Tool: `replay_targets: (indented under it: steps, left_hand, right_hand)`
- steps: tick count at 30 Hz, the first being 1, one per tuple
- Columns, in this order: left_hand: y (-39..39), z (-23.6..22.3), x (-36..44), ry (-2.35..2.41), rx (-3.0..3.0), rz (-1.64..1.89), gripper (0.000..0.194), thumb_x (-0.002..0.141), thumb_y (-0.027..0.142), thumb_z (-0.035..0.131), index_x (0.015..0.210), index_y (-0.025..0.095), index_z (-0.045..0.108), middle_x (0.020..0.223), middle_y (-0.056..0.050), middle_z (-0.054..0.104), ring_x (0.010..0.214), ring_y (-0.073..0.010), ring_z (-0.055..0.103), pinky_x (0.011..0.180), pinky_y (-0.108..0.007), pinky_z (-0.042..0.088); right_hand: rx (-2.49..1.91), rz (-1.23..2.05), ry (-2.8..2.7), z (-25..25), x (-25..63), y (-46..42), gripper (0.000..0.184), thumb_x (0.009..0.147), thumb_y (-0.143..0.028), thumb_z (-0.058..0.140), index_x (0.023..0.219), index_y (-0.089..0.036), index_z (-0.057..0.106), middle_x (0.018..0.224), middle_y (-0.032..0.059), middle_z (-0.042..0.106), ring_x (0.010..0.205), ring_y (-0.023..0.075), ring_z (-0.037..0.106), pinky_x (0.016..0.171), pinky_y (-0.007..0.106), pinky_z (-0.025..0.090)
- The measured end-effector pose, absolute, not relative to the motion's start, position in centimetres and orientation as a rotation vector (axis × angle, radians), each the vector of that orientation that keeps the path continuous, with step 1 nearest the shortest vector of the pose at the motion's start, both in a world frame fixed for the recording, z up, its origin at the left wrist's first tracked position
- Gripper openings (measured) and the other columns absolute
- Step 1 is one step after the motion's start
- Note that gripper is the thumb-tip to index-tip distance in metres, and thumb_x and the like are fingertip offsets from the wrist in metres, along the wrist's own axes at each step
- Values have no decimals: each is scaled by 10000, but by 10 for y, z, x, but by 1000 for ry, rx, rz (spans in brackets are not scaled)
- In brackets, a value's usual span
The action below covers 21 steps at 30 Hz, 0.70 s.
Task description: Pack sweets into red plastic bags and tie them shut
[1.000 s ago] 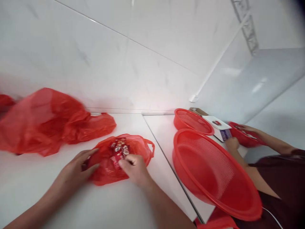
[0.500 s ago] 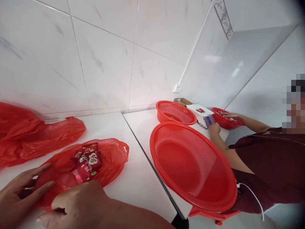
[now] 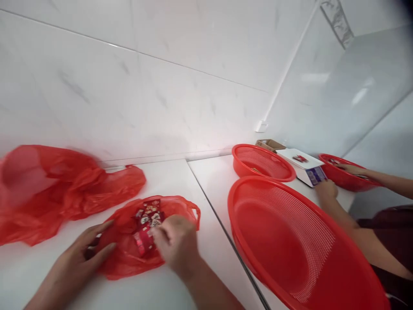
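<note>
A thin red plastic bag lies spread on the white table. On it rests a small heap of dark red and bright pink snack packets. My left hand grips the bag's near left edge, thumb and fingers curled around the plastic. Over the right side of the heap, my right hand is closed and slightly blurred, with its thumb near the packets. Whatever its fingers may hold is hidden.
A second crumpled red bag lies at the left. Right of the table seam stand two red perforated baskets. Beyond are a white scale, a cardboard box and a red basin, where another person's hands work.
My right hand has moved from the bag's near edge up and right to the packets. My left hand stays at the bag's edge. The view has swung left.
</note>
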State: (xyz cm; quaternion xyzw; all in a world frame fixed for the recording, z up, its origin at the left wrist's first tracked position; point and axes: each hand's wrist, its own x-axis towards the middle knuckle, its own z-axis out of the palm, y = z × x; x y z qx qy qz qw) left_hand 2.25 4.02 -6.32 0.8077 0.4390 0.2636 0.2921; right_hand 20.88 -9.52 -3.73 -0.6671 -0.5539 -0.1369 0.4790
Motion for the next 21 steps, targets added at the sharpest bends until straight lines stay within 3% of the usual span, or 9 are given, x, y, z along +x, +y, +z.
replay_targets:
  steps: [3,6,12,16,18,21]
  left_hand:
    - [41,-65,21,1046,2163,682,485,797,462,557,1241,286,469,1238,-30,556,829,-183,618,700,-298,544]
    - [37,-64,18,934,2206,749,513,807,412,551,1278,242,443,1285,-81,489,949,-214,596,742,-311,538]
    - [23,-66,6,1009,2237,873,704,776,363,590,1397,279,270,1345,-101,410,1148,-267,500,879,-406,488]
    - [13,-67,1,1102,2231,789,814,708,298,635,1420,254,242,1189,-92,551,1072,-274,539,908,-437,439]
    - [12,-67,2,1114,2186,721,790,697,218,599,1413,267,270,1025,-53,619,967,-249,579,856,-402,447]
    - [19,-61,10,1082,1983,699,694,719,157,501,1380,275,328,824,5,617,761,-189,602,713,-319,455]
  right_hand:
    - [-1638,-409,-1110,-26,234,-106,119,866,-282,499,837,-190,569,762,24,569,707,135,534,644,252,431]
    - [-1750,-528,-961,-27,250,-110,326,827,-367,566,1087,-175,527,1032,104,553,874,195,551,714,311,471]
    - [-2002,-222,-884,-46,247,-106,588,828,-501,483,1297,-157,396,1276,165,447,1117,285,491,835,391,470]
    - [-2126,-5,-788,-57,245,-108,715,786,-516,493,1365,-128,336,1331,182,419,1139,304,493,843,392,454]
    - [-2146,140,-725,-60,249,-111,731,736,-496,548,1352,-146,367,1278,167,488,1059,292,548,773,369,458]
    - [-2007,379,-677,-58,255,-109,410,662,-404,612,1004,-178,622,874,78,659,765,240,598,625,317,421]
